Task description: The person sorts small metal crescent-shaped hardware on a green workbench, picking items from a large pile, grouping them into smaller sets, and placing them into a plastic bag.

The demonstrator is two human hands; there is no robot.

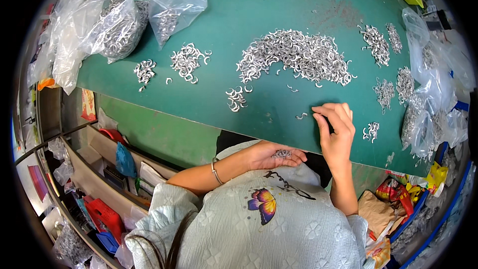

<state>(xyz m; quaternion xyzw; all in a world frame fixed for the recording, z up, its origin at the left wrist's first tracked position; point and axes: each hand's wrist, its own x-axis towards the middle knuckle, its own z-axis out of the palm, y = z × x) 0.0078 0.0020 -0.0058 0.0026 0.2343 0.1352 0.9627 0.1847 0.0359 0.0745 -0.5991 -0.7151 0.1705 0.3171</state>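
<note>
My left hand point(271, 155) lies palm up at the table's near edge, its fingers lightly curled. A small heap of silvery metal pieces point(283, 154) rests in it. Over the green tabletop, my right hand point(337, 127) has its thumb and forefinger brought together in a pinch; whatever is between the tips is too small to make out. Just left of those fingertips lie a few small metal pieces point(301, 116). Beyond them spreads a large curved pile of C-shaped metal pieces point(303, 55). A smaller cluster of the same pieces point(236, 98) sits to its near left.
Two more small piles point(188, 62) lie on the left, before clear plastic bags point(117, 30) of metal parts. On the right are several little heaps point(384, 93) and more filled bags point(430, 104). Below the table stand a cluttered drawer point(114, 169) and a blue-edged rack point(450, 189).
</note>
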